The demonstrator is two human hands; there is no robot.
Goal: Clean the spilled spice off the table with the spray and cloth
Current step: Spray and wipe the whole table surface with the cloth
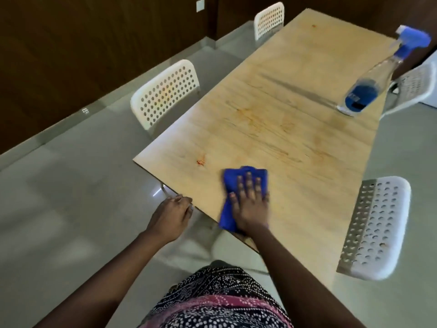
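Patterned clothing point(220, 301) of the person fills the bottom of the view, black and pink with white dots. Beyond it stretches the pale wooden tabletop point(307, 129), with four white perforated chairs point(165, 91) along its long edges. Faint orange smears point(257, 114) spread over its middle, and a small red-orange spot of spice point(201, 162) lies near the near left corner. A clear spray bottle point(369, 88) with blue liquid and a blue trigger head stands by the right edge (blurred here). A blue cloth point(238, 178) lies at the near edge under the right hand point(250, 204), which presses it flat with fingers spread and straight; the spot sits just left of the cloth. The left hand point(172, 216), fingers loosely curled, touches the near edge.
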